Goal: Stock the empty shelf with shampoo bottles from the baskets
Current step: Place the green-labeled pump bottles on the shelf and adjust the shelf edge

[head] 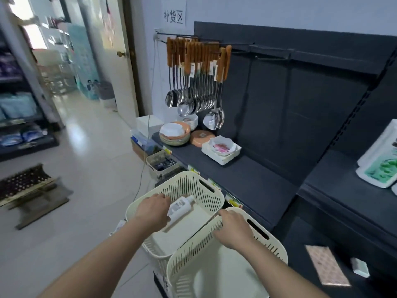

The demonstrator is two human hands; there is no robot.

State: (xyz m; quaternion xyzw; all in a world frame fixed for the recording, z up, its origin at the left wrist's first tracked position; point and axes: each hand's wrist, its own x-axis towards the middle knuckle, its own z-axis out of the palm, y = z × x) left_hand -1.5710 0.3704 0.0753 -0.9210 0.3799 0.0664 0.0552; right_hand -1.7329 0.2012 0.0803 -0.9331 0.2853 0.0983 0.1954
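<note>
Lying on its side in the far basket [206, 195], the white shampoo bottle [180, 206] points its cap toward the basket's far right corner, while its lower end is covered by the left hand [153, 211]. That hand reaches down into the basket with its back to the camera. Its fingers bend downward over the bottle, but whether they close around it cannot be told. The right hand [233, 230] sits at the far rim of the near basket [193, 254], fingers curled over the rim where the two cream baskets meet.

Both baskets stand just beside the front edge of the dark shelf [253, 179], whose middle stretch is bare. Toward the shelf's far left end rest a white square dish [221, 149], an orange bowl [200, 137] and a stack of plates [175, 134], with steel ladles [193, 87] hanging from hooks above them. A smaller basket [163, 163] stands on the floor beyond the far basket. At the shelf's right end lie white-and-green packages [381, 162].
</note>
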